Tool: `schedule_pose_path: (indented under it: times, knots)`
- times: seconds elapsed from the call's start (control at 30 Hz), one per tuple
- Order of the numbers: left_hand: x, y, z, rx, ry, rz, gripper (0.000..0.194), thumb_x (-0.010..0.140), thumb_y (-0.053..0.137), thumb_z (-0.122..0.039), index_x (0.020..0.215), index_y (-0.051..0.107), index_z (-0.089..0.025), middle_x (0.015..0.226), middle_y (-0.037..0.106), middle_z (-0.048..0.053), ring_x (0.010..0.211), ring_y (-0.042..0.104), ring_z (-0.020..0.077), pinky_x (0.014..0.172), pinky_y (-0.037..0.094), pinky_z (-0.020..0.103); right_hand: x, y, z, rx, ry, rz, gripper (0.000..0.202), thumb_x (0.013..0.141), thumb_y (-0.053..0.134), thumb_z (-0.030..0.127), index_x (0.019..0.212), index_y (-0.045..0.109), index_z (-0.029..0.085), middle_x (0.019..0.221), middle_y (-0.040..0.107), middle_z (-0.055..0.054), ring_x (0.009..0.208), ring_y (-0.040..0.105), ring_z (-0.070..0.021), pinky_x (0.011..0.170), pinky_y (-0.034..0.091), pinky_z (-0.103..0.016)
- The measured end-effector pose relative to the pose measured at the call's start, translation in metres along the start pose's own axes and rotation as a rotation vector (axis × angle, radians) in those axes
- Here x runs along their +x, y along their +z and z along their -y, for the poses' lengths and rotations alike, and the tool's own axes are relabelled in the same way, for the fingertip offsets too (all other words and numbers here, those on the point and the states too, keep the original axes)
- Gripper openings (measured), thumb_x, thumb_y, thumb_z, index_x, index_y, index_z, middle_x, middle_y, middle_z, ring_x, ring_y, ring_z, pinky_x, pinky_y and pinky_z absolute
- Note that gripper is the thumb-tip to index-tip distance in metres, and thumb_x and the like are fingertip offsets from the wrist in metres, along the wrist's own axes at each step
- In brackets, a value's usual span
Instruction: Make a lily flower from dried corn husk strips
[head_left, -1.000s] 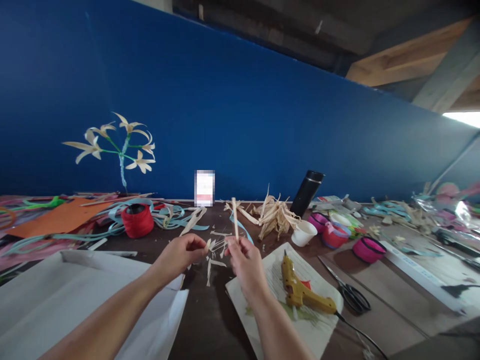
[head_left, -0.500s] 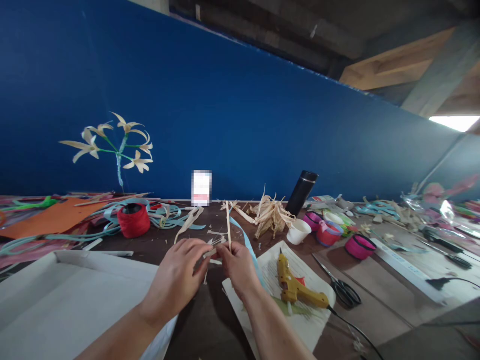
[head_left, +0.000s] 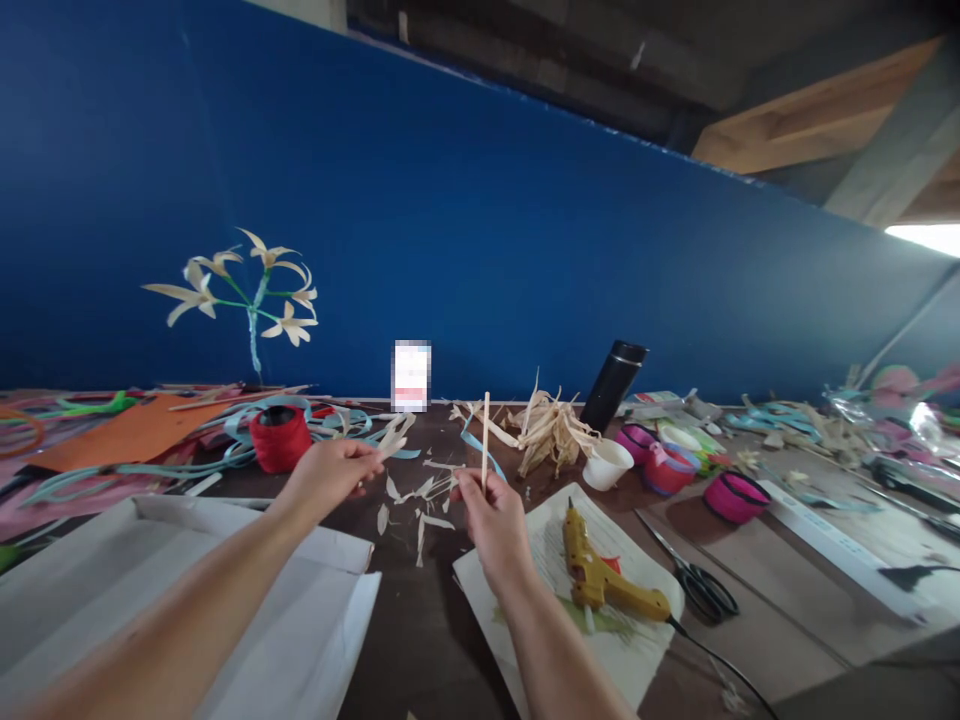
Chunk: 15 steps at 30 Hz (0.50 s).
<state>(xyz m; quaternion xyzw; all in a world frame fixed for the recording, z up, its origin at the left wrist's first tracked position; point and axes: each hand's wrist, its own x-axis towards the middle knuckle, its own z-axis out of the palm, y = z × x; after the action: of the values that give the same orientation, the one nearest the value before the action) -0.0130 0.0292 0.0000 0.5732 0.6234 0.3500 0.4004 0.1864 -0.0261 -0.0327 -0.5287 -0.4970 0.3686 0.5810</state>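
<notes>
My left hand [head_left: 346, 468] is closed on a pale husk strip [head_left: 393, 446], left of the middle of the table. To its right, my right hand [head_left: 491, 510] pinches a thin wooden stick [head_left: 486, 430], which points upward. Small husk scraps [head_left: 420, 500] lie on the dark table between and below the hands. A light blue ribbon [head_left: 480, 446] curves behind the stick. Beyond my right hand sits a heap of dried husks [head_left: 551, 432]. A yellow glue gun [head_left: 600, 570] rests on a sheet of paper [head_left: 637, 665] to the right.
At left are a white box [head_left: 225, 580], a red spool [head_left: 280, 440] and orange paper [head_left: 135, 432]. Black scissors [head_left: 701, 588], a white cup [head_left: 606, 465] and a black bottle [head_left: 615, 387] stand or lie at right. A husk flower [head_left: 255, 300] is against the blue wall.
My left hand has moved left and up, away from my right hand, with a husk strip in it. My right hand has shifted slightly right with the stick, and the scraps are uncovered.
</notes>
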Motion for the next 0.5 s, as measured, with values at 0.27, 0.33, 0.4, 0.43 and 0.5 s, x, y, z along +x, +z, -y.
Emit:
schedule_pose_path:
  times: [0.27,0.33,0.4,0.43,0.5]
  knots:
    - [0.018,0.007,0.01,0.585,0.034,0.002,0.023,0.065,0.053,-0.042,0.064,0.067,-0.023,0.064,0.068,0.002,0.064,0.063,0.0205,0.05,0.037,0.024,0.002,-0.001,0.002,0.062,0.021,0.003,0.03,0.076,0.058,0.04,0.087,0.065,0.013,0.062,0.061,-0.001,0.039,0.032,-0.0049,0.035,0.021,-0.018]
    - [0.018,0.015,0.009,0.634,0.025,0.009,0.023,0.066,0.053,-0.043,0.066,0.067,-0.025,0.07,0.069,0.003,0.067,0.063,0.0218,0.052,0.038,0.025,0.002,-0.002,0.002,0.061,0.028,0.005,0.029,0.076,0.058,0.039,0.087,0.065,0.013,0.062,0.061,-0.001,0.039,0.032,-0.005,0.035,0.021,-0.018]
    - [0.019,0.021,0.009,0.656,0.029,0.015,0.021,0.066,0.053,-0.041,0.066,0.066,-0.025,0.073,0.07,0.004,0.069,0.063,0.0226,0.054,0.039,0.027,0.001,-0.002,0.003,0.062,0.038,0.003,0.028,0.076,0.058,0.039,0.086,0.066,0.014,0.061,0.061,-0.001,0.04,0.032,-0.0052,0.035,0.021,-0.018]
    - [0.019,0.022,0.01,0.663,0.033,0.015,0.02,0.067,0.053,-0.04,0.066,0.066,-0.026,0.075,0.07,0.004,0.07,0.063,0.0229,0.056,0.04,0.027,0.001,-0.002,0.003,0.064,0.041,0.003,0.028,0.076,0.058,0.039,0.085,0.066,0.014,0.061,0.06,-0.001,0.04,0.032,-0.0054,0.035,0.021,-0.018]
    - [0.02,0.024,0.012,0.684,0.039,0.009,0.021,0.068,0.051,-0.04,0.066,0.066,-0.026,0.079,0.07,0.006,0.072,0.063,0.0237,0.058,0.041,0.029,0.001,-0.002,0.004,0.072,0.042,0.007,0.028,0.075,0.058,0.039,0.086,0.066,0.014,0.061,0.06,-0.001,0.04,0.033,-0.0058,0.035,0.022,-0.018]
